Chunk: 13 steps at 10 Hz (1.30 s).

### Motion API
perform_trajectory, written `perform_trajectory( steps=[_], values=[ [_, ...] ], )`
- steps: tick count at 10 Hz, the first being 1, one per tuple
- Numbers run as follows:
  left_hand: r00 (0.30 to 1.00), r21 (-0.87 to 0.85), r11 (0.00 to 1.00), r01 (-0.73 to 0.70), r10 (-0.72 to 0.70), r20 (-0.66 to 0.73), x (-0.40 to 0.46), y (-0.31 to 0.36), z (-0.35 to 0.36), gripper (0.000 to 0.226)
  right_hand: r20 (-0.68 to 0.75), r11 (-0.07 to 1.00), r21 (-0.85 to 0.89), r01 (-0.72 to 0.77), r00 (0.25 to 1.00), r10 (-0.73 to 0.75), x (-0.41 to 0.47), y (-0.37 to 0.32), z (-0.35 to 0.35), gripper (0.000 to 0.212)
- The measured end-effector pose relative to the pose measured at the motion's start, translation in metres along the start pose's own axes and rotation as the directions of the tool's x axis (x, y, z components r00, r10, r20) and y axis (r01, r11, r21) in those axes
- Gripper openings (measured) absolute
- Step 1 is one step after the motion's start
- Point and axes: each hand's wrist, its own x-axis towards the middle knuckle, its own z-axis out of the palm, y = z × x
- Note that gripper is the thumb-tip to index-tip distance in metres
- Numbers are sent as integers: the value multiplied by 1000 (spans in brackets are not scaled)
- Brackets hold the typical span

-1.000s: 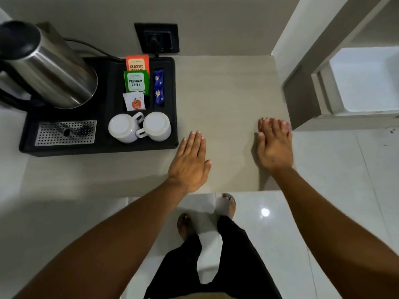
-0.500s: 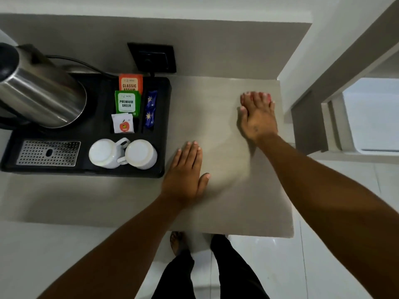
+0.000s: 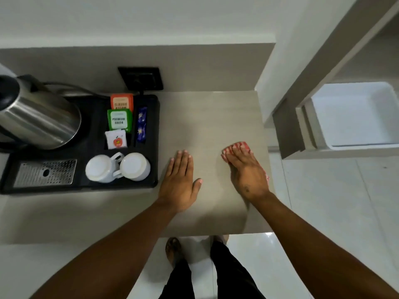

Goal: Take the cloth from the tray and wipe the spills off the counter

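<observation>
Right hand: your right hand (image 3: 248,175) lies flat on the cloth (image 3: 236,146), fingers (image 3: 239,153) stretched out together and pressing it onto the table (image 3: 207,117), not curled around it.
Cloth: red and white checked, mostly hidden under your palm; it shows past your fingertips and at the outer side of your hand, near the table's right edge.
Left hand: your left hand (image 3: 180,180) rests palm down on the table just right of the tray (image 3: 154,117), fingers straight and together, thumb out, holding nothing.
Tray: black, carrying a steel kettle (image 3: 41,119), two white cups (image 3: 117,169), tea packets (image 3: 119,119) and a metal grate (image 3: 45,172).
Spills: you cannot make any out on the table surface.
</observation>
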Motion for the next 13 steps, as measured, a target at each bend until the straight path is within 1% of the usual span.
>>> perform_trajectory(
  steps=[1,2,3,4,5,6,7,8,9,10,11,12,13],
  values=[
    [998,-37,998,-53,53,-20,29,25,-13,86,-33,981,135,-143,988,148,18,26,-31,41],
    [986,-65,986,-154,149,-75,76,79,-34,90,-110,963,142,-228,963,244,29,62,-75,55],
    [963,-44,965,-260,255,-87,125,144,-47,86,-239,958,20,-285,930,281,40,107,-119,75],
    [939,-27,941,-338,335,-74,170,202,-55,83,-235,912,51,-406,883,406,54,163,-146,52],
    [926,-21,926,-376,375,-49,207,247,-55,84,-211,901,-20,-433,883,419,66,216,-152,57],
    [925,-21,925,-378,377,-53,235,271,-46,84,-143,882,31,-470,871,469,80,254,-149,54],
    [936,-44,935,-352,352,-11,250,281,-30,87,-133,872,27,-490,862,489,88,277,-136,57],
    [950,-58,950,-307,309,40,260,283,-8,89,-84,912,-9,-409,909,407,95,294,-115,51],
    [954,-41,953,-301,301,-7,259,275,-14,91,-49,910,-83,-406,914,404,110,288,-123,63],
    [951,-43,950,-310,310,-12,261,269,-24,94,-2,904,-137,-406,912,409,127,280,-136,50],
    [941,-34,941,-336,337,15,251,268,-19,92,-111,896,-123,-427,903,415,104,273,-137,33],
    [939,-55,938,-342,344,18,248,261,-21,87,-179,910,-141,-390,914,364,81,257,-135,57],
    [936,1,940,-342,341,-88,230,222,-61,84,-208,931,-270,-246,959,193,80,206,-155,60]
  ],
)
